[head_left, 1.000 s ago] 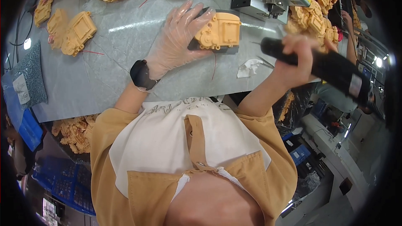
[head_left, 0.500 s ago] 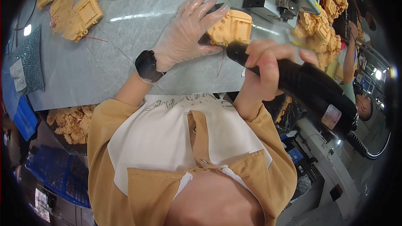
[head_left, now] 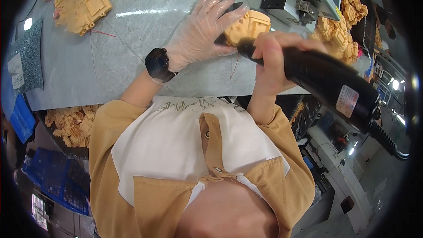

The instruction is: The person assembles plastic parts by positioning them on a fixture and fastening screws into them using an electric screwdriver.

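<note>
A clear plastic glove covers my left hand (head_left: 200, 31), which grips a yellow plastic housing (head_left: 255, 21) with fingers along one side and the thumb low. A dark piece (head_left: 234, 7) shows between those fingers and the housing; whether it is a holder or a part is unclear. My right hand (head_left: 275, 55), bare, is wrapped round a black electric screwdriver (head_left: 321, 70). Its nose lies against or just over the housing's near edge, and its tip is hidden. A thin red wire (head_left: 234, 65) trails toward me from the housing.
Yellow housings (head_left: 90, 11) lie at the table's far left, and more are heaped (head_left: 337, 35) at right. A grey-and-black machine (head_left: 299, 0) stands at the far right. A bag of small screws (head_left: 28, 57) lies at the left edge. The screwdriver's coiled cord (head_left: 387, 139) hangs right.
The whole view has shifted slightly. The screwdriver's nose has moved a little up and left against the housing. My left hand keeps its hold, and a person at right has mostly left view.
</note>
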Demonstrator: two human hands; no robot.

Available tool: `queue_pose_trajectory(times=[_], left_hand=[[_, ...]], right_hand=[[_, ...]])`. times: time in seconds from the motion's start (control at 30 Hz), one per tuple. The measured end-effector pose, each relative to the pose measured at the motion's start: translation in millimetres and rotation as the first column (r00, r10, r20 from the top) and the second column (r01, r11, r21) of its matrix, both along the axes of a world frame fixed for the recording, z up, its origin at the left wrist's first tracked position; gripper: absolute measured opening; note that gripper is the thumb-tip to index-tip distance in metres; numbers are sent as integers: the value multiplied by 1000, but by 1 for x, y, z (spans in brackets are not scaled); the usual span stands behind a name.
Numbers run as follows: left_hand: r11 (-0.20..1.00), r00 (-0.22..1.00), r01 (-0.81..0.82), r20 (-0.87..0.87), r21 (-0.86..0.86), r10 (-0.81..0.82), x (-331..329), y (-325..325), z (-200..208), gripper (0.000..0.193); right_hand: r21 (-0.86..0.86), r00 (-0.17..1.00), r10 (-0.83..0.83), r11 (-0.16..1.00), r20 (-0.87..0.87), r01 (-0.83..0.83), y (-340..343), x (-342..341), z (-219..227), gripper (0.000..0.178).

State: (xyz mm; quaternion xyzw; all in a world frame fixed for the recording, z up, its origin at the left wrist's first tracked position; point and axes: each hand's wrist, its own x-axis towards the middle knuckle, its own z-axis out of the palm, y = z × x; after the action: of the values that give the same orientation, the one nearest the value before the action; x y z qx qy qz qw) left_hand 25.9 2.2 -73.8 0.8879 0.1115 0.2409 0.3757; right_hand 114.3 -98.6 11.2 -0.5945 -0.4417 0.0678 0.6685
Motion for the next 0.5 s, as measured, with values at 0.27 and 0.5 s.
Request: queue_pose_trajectory(times=[0.27, 0.5], left_hand=[[996, 1000, 6, 6, 86, -7, 1, 3, -2, 85], [996, 999, 34, 1, 81, -34, 4, 0, 3, 86]], right_hand=[[-157, 958, 3, 987, 287, 44, -5, 9, 0, 46], [401, 962, -242, 875, -126, 273, -34, 69, 33, 56]])
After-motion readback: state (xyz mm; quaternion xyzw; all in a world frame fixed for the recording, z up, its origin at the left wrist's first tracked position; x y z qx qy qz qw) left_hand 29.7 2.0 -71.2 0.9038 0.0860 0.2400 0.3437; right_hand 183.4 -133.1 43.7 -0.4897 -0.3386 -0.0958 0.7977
